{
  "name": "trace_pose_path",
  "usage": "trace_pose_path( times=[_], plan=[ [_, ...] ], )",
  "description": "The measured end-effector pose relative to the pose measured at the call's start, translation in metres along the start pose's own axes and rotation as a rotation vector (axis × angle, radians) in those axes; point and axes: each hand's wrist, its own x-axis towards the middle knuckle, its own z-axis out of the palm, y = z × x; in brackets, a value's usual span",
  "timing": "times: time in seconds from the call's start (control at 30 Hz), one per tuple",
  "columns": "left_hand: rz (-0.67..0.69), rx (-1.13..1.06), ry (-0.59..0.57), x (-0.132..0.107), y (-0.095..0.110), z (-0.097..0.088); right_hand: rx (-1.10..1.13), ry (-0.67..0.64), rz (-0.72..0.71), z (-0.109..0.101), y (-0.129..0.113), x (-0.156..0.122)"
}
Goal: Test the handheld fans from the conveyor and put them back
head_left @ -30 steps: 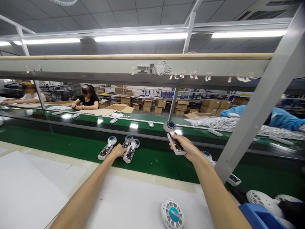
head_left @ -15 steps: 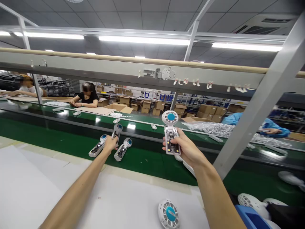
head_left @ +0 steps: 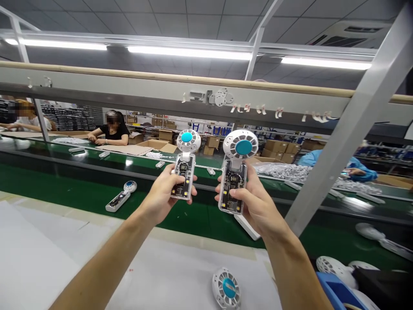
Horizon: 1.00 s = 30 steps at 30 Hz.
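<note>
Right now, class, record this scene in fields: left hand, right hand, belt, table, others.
left hand: the left hand holds a clear-bodied fan upright
right hand: the right hand holds a second fan upright, apart from the first
belt: green belt with a third fan lying flat
table: white table with a loose fan head
others: a person in black seated across the belt; a blue sleeve at right
</note>
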Motion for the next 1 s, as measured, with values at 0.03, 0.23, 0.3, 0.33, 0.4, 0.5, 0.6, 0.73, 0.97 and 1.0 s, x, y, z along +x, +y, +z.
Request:
trace_pose_path(
  times=[0.03, 0.23, 0.3, 0.33, 0.4, 0.5, 0.6, 0.73, 0.97, 1.0],
  plan=[
    [-0.007, -0.005, -0.019, -0.002, -0.002, 0.003, -0.003, -0.011, -0.009, 0.000, 0.000, -0.001],
    [-0.026, -0.015, -0.132, -0.008, -0.004, 0.011, 0.008, -0.054, -0.056, -0.001, 0.001, -0.001],
    [-0.023, -0.008, -0.165, -0.010, -0.002, 0.012, 0.012, -0.055, -0.066, -0.003, 0.003, 0.000],
    [-0.017, -0.004, -0.175, -0.011, 0.000, 0.012, 0.011, -0.053, -0.067, -0.003, 0.003, 0.001],
    [0.008, 0.000, -0.185, -0.013, 0.003, 0.013, -0.001, -0.049, -0.063, -0.002, 0.003, 0.001],
    [0.029, 0.015, -0.205, -0.014, 0.005, 0.013, -0.020, -0.030, -0.043, 0.002, 0.003, 0.000],
    [0.036, 0.018, -0.208, -0.015, 0.005, 0.014, 0.009, 0.002, -0.027, 0.007, 0.003, 0.000],
    [0.033, 0.015, -0.188, -0.014, 0.003, 0.013, 0.028, 0.006, -0.006, 0.012, 0.006, 0.001],
    [0.032, -0.020, -0.198, -0.011, 0.002, 0.010, -0.019, 0.022, 0.019, 0.016, 0.008, 0.003],
    [0.033, -0.026, -0.197, -0.011, 0.002, 0.010, -0.015, 0.028, 0.022, 0.016, 0.008, 0.002]
  ],
)
